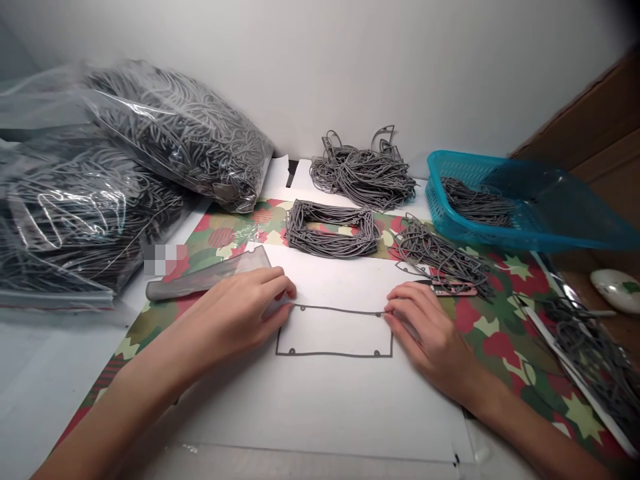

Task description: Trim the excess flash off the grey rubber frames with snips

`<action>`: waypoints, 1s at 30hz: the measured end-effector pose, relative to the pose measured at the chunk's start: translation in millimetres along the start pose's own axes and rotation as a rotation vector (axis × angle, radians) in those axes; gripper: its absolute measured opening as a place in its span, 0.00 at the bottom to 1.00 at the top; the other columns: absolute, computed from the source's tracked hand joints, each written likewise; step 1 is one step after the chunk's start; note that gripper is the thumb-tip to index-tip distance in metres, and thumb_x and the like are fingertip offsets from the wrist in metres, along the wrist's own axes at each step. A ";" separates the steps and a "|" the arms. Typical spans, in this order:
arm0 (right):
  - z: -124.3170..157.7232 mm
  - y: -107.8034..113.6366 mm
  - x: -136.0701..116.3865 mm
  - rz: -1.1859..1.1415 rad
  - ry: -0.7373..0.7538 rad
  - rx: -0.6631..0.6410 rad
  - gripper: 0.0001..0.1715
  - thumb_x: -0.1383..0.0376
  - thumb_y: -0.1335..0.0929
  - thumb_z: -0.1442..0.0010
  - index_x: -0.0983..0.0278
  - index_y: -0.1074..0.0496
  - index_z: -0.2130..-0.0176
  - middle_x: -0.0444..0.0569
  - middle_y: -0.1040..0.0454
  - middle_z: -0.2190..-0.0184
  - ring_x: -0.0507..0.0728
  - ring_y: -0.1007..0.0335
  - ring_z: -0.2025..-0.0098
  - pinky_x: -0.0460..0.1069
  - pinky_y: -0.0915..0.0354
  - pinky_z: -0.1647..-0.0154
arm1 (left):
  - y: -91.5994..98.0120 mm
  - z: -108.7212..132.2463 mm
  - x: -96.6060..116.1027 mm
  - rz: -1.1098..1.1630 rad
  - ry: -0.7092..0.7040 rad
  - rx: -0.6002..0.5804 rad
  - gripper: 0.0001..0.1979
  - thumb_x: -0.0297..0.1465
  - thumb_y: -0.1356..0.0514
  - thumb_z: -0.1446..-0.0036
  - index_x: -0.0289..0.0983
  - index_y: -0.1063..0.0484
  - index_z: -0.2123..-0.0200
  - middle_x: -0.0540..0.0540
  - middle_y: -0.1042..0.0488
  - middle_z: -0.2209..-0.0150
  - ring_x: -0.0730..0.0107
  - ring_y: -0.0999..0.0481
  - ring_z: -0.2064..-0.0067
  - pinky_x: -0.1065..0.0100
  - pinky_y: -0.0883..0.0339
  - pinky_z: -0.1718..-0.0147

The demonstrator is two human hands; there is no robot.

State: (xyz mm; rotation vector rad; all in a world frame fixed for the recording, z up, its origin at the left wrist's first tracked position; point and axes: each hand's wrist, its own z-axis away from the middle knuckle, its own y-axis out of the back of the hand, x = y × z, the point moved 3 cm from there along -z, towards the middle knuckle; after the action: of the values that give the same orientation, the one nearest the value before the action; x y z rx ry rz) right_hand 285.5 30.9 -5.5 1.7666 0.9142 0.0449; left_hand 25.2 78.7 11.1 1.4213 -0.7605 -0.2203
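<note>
Grey rubber gasket [335,355] lies flat on white sheet [320,413] at lower centre of frame; my left hand [227,320] and right hand [425,333] rest fingertips on its top corners, grip unclear to me, and uneven pulling could stretch or twist this thin loop.

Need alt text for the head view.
The left hand and right hand touch the top corners of a thin grey rectangular gasket on a white sheet. Behind lie a stack of grey gaskets, clear plastic bags and a teal plastic basket.
</note>
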 end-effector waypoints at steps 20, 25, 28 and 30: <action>-0.5 1.0 -1.3 -0.038 0.027 0.040 0.10 0.78 0.37 0.39 0.63 0.35 0.63 0.50 0.32 0.66 0.59 0.35 0.58 0.55 0.34 0.57 | -1.9 -0.5 13.3 -0.182 -0.038 -0.010 0.11 0.24 0.54 0.37 0.37 0.37 0.72 0.46 0.31 0.73 0.68 0.32 0.75 0.67 0.43 0.77; 2.2 14.8 -4.3 -0.019 0.087 0.330 0.14 0.79 0.38 0.40 0.62 0.35 0.58 0.51 0.31 0.65 0.58 0.31 0.60 0.55 0.32 0.61 | 8.1 2.2 25.3 -0.154 -0.222 0.327 0.08 0.19 0.53 0.39 0.37 0.40 0.66 0.46 0.32 0.71 0.68 0.34 0.72 0.67 0.38 0.74; 5.0 24.4 -8.4 0.000 0.148 0.470 0.15 0.77 0.38 0.41 0.60 0.34 0.58 0.49 0.31 0.67 0.58 0.31 0.63 0.56 0.31 0.64 | 19.4 9.9 31.0 -0.167 -0.338 0.580 0.10 0.16 0.49 0.42 0.37 0.39 0.63 0.45 0.31 0.68 0.67 0.35 0.69 0.64 0.37 0.69; 4.9 26.6 -11.3 0.013 0.180 0.463 0.14 0.76 0.37 0.41 0.60 0.33 0.59 0.49 0.31 0.68 0.58 0.31 0.64 0.55 0.30 0.65 | 22.9 13.2 32.5 -0.204 -0.377 0.626 0.11 0.16 0.47 0.44 0.38 0.38 0.63 0.45 0.30 0.68 0.67 0.36 0.69 0.64 0.38 0.70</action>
State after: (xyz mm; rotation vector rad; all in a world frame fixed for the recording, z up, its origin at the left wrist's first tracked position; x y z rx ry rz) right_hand 294.4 17.3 18.9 2.2237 1.1066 -0.0007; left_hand 35.0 53.7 43.3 2.0904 -1.0477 -0.4433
